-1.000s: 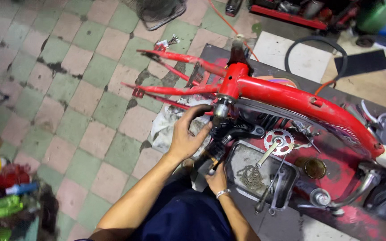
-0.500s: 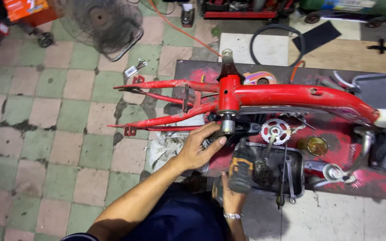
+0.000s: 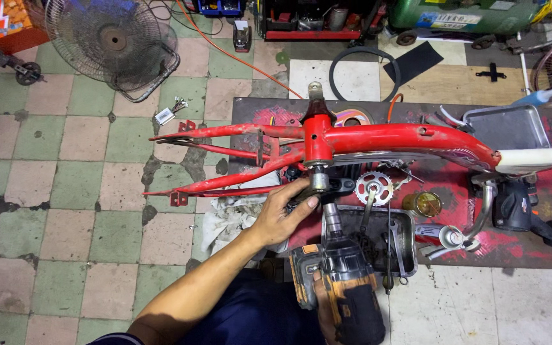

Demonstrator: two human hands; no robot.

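A red bicycle frame (image 3: 378, 137) lies across a low red workbench (image 3: 512, 246), rear stays pointing left over the tiled floor. My left hand (image 3: 282, 214) grips the black crank arm (image 3: 340, 186) just under the frame's bottom bracket. A black and yellow power impact wrench (image 3: 343, 275) points up at the bracket, its socket touching the crank. My right hand (image 3: 319, 300) is mostly hidden behind the tool, wrapped around its grip. A toothed chainring (image 3: 374, 187) lies beside the crank.
A metal tray (image 3: 378, 239) with oily parts sits under the frame, a brass cup (image 3: 423, 204) and chrome parts to its right. A floor fan (image 3: 113, 45) stands at the back left. A grey rag (image 3: 231, 217) lies on the floor by the bench.
The view has tilted up, showing the fan and back wall. The impact wrench has risen from beside the tray until its socket meets the crank. My left hand stays on the crank.
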